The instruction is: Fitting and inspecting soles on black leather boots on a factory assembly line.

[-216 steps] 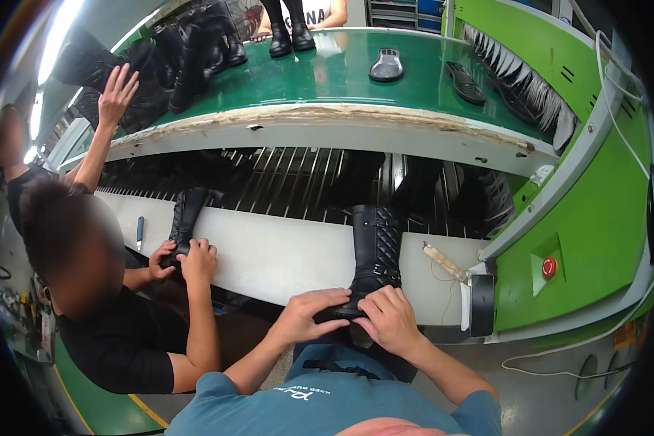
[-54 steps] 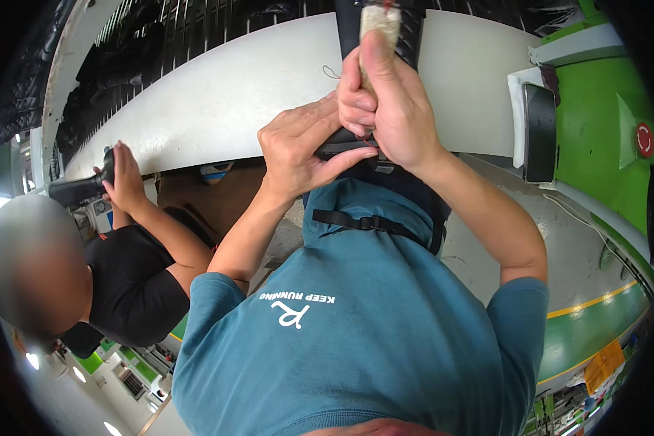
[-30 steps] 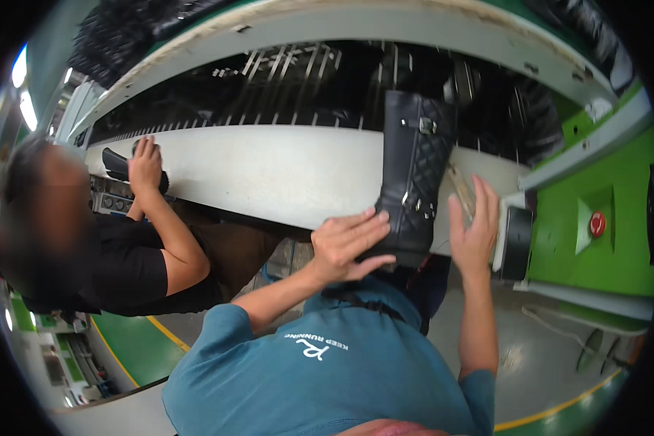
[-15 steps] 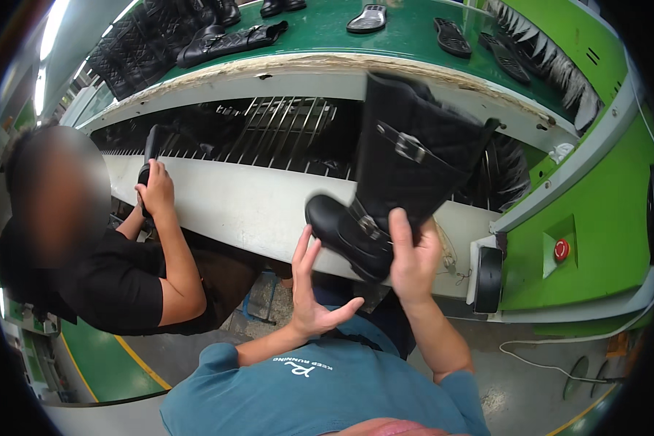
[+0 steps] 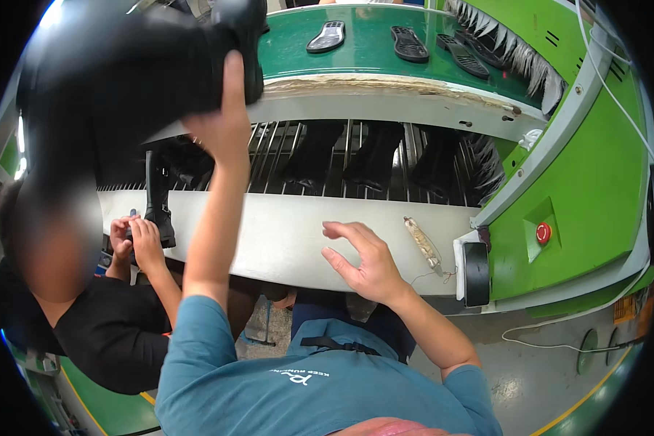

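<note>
A black boot [image 5: 131, 87], smeared by motion, is up at the far left, above the bench. My left hand [image 5: 221, 127] grips it at the foot end, with the arm stretched up and forward. Part of the hand is blurred and the fingers behind the boot are hidden. Over the white ledge [image 5: 291, 232] hovers my right hand [image 5: 367, 261], fingers apart and holding nothing. A slim, pale, wrapped-looking object [image 5: 422, 242] lies on the ledge to its right, beside loose thread.
On the left, a co-worker's hands [image 5: 142, 240] are at another black boot [image 5: 158, 196]. Several dark boots [image 5: 374, 156] lie on the metal rollers below the green belt [image 5: 356, 64]. Black soles [image 5: 409, 43] rest on that belt. A green machine housing [image 5: 581, 196] with a red button [image 5: 543, 232] stands at right.
The boot has gone from in front of me, in my right hand, to the upper left in my left hand. My right hand has let go of it. The co-worker's boot has shifted lower.
</note>
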`<state>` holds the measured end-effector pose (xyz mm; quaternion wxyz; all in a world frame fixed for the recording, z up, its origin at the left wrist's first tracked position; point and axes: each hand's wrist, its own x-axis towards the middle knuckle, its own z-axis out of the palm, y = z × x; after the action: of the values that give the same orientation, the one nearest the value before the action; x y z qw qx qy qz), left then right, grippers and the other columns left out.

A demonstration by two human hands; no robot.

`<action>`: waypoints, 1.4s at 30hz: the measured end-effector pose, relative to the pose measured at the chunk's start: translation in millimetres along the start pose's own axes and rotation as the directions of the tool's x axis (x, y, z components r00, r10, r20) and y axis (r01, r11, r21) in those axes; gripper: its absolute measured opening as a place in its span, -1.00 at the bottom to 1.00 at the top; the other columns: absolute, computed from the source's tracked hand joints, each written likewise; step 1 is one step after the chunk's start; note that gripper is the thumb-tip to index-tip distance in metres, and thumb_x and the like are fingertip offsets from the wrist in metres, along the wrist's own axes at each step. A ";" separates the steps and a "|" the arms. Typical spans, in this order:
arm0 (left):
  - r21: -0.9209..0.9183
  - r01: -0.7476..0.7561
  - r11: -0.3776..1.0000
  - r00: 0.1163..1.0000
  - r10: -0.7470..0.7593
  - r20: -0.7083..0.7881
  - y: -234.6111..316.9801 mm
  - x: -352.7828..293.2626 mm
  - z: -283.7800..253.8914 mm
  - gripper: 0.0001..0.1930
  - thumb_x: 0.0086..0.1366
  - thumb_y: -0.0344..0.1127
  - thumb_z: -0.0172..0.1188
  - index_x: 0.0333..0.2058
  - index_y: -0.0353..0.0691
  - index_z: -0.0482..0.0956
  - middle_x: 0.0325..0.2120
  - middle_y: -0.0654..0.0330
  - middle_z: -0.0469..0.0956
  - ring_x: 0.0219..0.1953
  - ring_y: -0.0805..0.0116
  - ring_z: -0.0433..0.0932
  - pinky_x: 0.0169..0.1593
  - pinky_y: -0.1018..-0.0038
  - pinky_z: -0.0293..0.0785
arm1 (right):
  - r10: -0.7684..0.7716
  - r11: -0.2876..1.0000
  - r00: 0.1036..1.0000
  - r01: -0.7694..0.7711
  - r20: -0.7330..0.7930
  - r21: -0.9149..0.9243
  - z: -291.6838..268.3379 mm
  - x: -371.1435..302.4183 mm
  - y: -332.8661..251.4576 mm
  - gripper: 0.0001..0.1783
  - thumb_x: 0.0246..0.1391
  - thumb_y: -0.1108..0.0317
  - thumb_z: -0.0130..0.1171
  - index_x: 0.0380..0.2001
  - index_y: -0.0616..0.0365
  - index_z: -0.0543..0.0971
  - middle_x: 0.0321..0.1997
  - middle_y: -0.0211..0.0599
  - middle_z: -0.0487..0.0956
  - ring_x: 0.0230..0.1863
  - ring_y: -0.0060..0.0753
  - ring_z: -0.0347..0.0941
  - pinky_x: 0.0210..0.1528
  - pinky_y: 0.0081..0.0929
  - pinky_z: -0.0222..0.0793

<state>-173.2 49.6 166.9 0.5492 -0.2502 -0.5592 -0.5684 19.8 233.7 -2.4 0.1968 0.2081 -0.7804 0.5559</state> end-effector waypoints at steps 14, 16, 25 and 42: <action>0.618 -0.223 0.754 0.872 -0.129 0.472 -212.0 118.6 54.6 -0.37 0.32 -0.05 0.56 0.19 -0.37 0.59 -0.06 -0.29 0.76 0.04 -0.29 0.75 0.14 0.04 0.66 | 0.201 0.961 0.969 -0.166 0.145 -0.223 -17.1 -4.6 82.9 -0.57 0.34 0.18 0.44 0.17 0.11 0.69 -0.06 -0.16 0.76 0.04 -0.09 0.73 0.09 -0.16 0.63; 0.628 -0.209 0.750 0.865 -0.157 0.476 -214.2 106.7 49.2 -0.35 0.33 -0.06 0.55 0.20 -0.39 0.57 -0.07 -0.30 0.76 0.04 -0.30 0.75 0.14 0.04 0.66 | 0.131 0.935 0.985 -0.084 0.116 -0.344 -19.1 33.9 102.7 -0.56 0.32 0.15 0.45 0.16 0.11 0.68 -0.08 -0.17 0.73 0.00 -0.08 0.73 0.03 -0.12 0.65; 0.576 -0.497 0.649 0.859 0.463 0.219 -167.6 86.7 53.5 -0.56 0.31 -0.35 0.46 0.12 -0.30 0.59 -0.05 -0.11 0.64 0.01 -0.13 0.68 0.12 0.14 0.62 | 0.315 0.626 0.915 -0.001 0.251 -0.780 98.6 180.9 184.5 -0.06 0.19 -0.24 0.51 0.44 0.10 0.46 0.13 -0.10 0.61 0.06 0.01 0.66 0.04 -0.07 0.66; 0.157 -0.102 0.982 0.966 0.060 0.251 -59.3 -31.1 -30.4 -0.80 0.46 -0.46 0.44 -0.01 -0.35 0.69 -0.12 0.16 0.75 -0.15 0.43 0.72 0.06 0.47 0.63 | -0.131 0.858 0.989 0.144 0.062 -0.493 16.9 186.1 100.1 -0.73 0.25 0.28 0.31 -0.50 0.19 0.68 -0.50 -0.02 0.67 -0.46 0.14 0.68 -0.35 0.00 0.56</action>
<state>-208.4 19.1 110.0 0.5179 -0.2939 -0.6581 -0.4607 -191.4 227.5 14.0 0.2727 0.2129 -0.8826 0.3184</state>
